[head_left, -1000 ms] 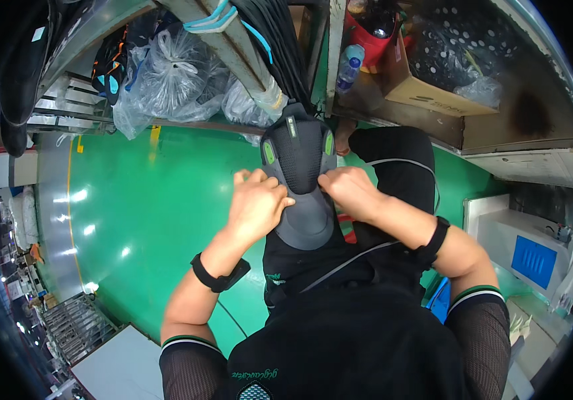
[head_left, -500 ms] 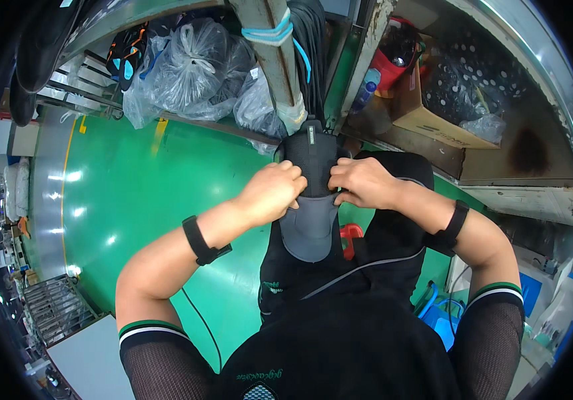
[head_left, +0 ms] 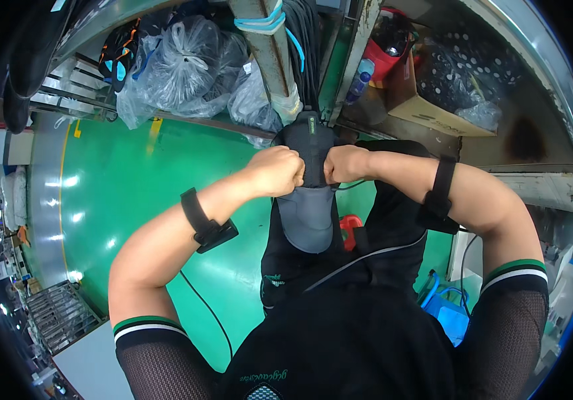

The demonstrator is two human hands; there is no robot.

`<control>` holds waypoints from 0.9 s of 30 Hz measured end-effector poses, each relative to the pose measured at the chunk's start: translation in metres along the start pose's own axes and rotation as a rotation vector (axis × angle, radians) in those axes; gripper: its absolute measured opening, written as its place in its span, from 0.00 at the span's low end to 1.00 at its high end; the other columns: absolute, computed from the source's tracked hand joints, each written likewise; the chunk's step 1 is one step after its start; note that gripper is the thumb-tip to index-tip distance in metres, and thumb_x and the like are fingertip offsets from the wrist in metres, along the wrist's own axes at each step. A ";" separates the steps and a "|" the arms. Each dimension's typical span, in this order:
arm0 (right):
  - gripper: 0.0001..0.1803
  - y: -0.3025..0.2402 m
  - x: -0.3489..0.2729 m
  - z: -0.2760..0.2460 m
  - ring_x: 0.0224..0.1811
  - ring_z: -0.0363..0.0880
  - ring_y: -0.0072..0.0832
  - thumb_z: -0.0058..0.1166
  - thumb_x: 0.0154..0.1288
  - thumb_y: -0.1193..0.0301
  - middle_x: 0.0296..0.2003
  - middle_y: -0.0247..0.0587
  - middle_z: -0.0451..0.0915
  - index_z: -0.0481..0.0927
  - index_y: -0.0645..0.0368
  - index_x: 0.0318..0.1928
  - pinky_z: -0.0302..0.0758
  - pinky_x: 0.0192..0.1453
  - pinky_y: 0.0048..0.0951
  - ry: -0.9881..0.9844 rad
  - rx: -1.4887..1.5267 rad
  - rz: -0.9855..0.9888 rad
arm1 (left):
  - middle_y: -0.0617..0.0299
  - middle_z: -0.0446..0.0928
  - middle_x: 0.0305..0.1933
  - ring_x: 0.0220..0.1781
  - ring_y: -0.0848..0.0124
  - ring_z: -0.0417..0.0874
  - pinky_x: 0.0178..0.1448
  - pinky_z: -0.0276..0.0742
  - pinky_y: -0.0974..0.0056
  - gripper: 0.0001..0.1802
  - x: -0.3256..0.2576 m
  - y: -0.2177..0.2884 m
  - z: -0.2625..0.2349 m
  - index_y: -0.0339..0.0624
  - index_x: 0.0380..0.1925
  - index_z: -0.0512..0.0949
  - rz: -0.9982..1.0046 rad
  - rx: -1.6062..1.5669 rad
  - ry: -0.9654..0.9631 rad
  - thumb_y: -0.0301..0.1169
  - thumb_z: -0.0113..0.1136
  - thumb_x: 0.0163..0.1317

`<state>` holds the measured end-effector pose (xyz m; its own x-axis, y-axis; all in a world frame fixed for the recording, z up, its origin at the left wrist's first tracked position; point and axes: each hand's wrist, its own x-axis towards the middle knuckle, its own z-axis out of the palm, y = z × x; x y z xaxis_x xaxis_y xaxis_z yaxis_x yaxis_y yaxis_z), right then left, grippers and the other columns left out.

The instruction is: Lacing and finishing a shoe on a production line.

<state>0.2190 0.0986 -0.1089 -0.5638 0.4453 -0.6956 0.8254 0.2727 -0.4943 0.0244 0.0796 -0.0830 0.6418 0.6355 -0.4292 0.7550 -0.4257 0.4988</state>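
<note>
Green glossy floor point(head_left: 133, 200) spreads below 2 fisted hands, left hand point(head_left: 276, 171) and right hand point(head_left: 346, 163), gripping a dark shoe point(head_left: 310, 143).

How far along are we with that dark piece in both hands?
Done: both hands are closed on it, left hand and right hand gripping the dark shoe upper from either side. In hand: they hold it above the grey insole-shaped part. Left: the two parts look not yet separated or settled; the contact is hidden.

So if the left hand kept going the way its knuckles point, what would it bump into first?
The left hand is a fist pointing sideways toward the right hand. First it would meet the dark shoe that both hands grip between them, which it already touches. The right hand comes just behind that.
</note>
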 end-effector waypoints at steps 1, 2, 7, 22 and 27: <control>0.10 0.001 -0.002 0.003 0.36 0.82 0.38 0.55 0.54 0.69 0.32 0.43 0.84 0.86 0.55 0.35 0.76 0.44 0.34 0.041 0.074 0.033 | 0.55 0.78 0.34 0.45 0.56 0.77 0.49 0.73 0.55 0.04 0.002 0.002 -0.002 0.42 0.25 0.81 -0.029 0.035 -0.056 0.30 0.62 0.53; 0.11 0.002 -0.004 0.005 0.35 0.83 0.39 0.54 0.53 0.68 0.30 0.44 0.84 0.86 0.55 0.34 0.77 0.43 0.34 0.081 0.148 0.065 | 0.55 0.78 0.34 0.45 0.56 0.77 0.49 0.73 0.55 0.04 0.002 0.004 -0.002 0.42 0.25 0.81 -0.024 0.043 -0.049 0.30 0.62 0.53; 0.09 0.008 -0.005 0.034 0.37 0.83 0.36 0.55 0.53 0.69 0.30 0.42 0.84 0.86 0.57 0.32 0.78 0.43 0.33 0.371 0.201 0.174 | 0.56 0.78 0.34 0.44 0.56 0.77 0.47 0.74 0.53 0.05 -0.004 0.008 0.014 0.42 0.25 0.80 0.035 0.122 0.201 0.31 0.61 0.53; 0.14 -0.018 -0.008 0.016 0.51 0.81 0.41 0.60 0.55 0.72 0.44 0.47 0.83 0.84 0.57 0.44 0.78 0.50 0.41 0.280 0.052 0.190 | 0.55 0.74 0.29 0.37 0.54 0.76 0.41 0.71 0.52 0.03 -0.006 0.010 0.035 0.42 0.23 0.75 0.078 0.054 0.502 0.25 0.58 0.53; 0.18 -0.014 -0.015 0.023 0.59 0.74 0.41 0.61 0.54 0.72 0.51 0.49 0.80 0.83 0.62 0.48 0.73 0.58 0.36 0.265 -0.108 0.194 | 0.55 0.74 0.29 0.38 0.55 0.77 0.41 0.72 0.53 0.02 -0.001 0.026 0.036 0.42 0.25 0.75 0.071 0.121 0.478 0.25 0.58 0.54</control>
<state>0.2151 0.0682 -0.1036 -0.3802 0.7001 -0.6044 0.9228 0.2434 -0.2985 0.0481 0.0454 -0.0970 0.5802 0.8144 0.0104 0.7399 -0.5324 0.4111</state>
